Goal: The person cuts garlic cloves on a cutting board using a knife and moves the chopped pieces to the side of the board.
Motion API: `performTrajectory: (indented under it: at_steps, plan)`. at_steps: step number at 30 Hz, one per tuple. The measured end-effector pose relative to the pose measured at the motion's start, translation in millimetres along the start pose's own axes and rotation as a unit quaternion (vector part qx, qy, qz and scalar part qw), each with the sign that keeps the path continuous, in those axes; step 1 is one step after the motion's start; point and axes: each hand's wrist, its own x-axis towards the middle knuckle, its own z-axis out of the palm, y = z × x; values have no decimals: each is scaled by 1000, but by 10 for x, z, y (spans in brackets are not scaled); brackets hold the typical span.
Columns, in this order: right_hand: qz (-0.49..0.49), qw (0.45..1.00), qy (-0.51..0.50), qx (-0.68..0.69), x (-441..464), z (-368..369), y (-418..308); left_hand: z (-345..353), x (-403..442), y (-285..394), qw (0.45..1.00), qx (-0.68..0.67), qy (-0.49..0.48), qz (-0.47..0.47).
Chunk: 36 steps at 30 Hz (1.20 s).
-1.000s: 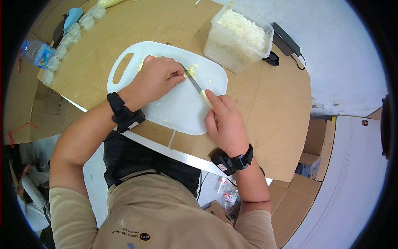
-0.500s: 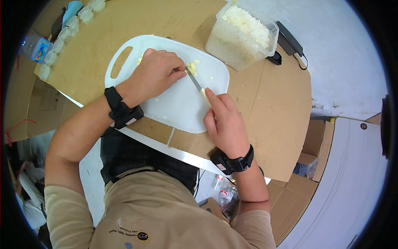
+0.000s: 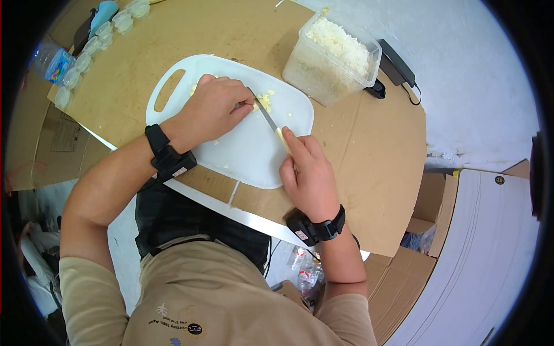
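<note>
A white cutting board (image 3: 254, 155) lies in front of me. My right hand (image 3: 311, 173) is closed round the pale handle of a kitchen knife (image 3: 266, 115), its blade slanting up and left across the board. Beside the blade my left hand (image 3: 219, 106) is closed, its fingertips pinching a small pale yellow piece that looks like garlic, mostly hidden by the fingers. Chopped garlic pieces (image 3: 265, 101) lie in a small heap just right of the blade. More pale bits show behind my left hand, and a few crumbs are scattered on the board.
A clear plastic tub of white rice (image 3: 329, 69) stands beyond the board's right corner, near a black power adapter (image 3: 396, 62). Small clear cups (image 3: 83, 61) line the table's left edge by a plastic bottle (image 3: 53, 63). Cardboard (image 3: 369, 155) covers the table.
The view has shifted slightly, so the board and tub sit a little differently in it. Both hands keep their grips, and the knife stays beside the left fingertips.
</note>
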Motion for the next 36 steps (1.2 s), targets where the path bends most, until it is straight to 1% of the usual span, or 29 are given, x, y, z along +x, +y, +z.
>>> performTrajectory:
  at_steps: [9,15,22,25,30,36]
  plan:
    - [-11,1000,1,-3,-4,17,20,12,-3,-17,1000,15,8,23]
    - [3,1000,-18,2,-8,31,77,8,5,3,999,27,4,27]
    - [-16,1000,8,0,14,33,41,6,2,5,999,29,-2,18]
    - [5,1000,-3,9,4,15,7,0,-2,11,999,33,-4,19]
    - [-21,1000,10,5,-15,42,58,-2,1,5,999,33,-10,20]
    - [6,1000,-30,-8,-12,7,36,21,7,-3,999,35,6,31]
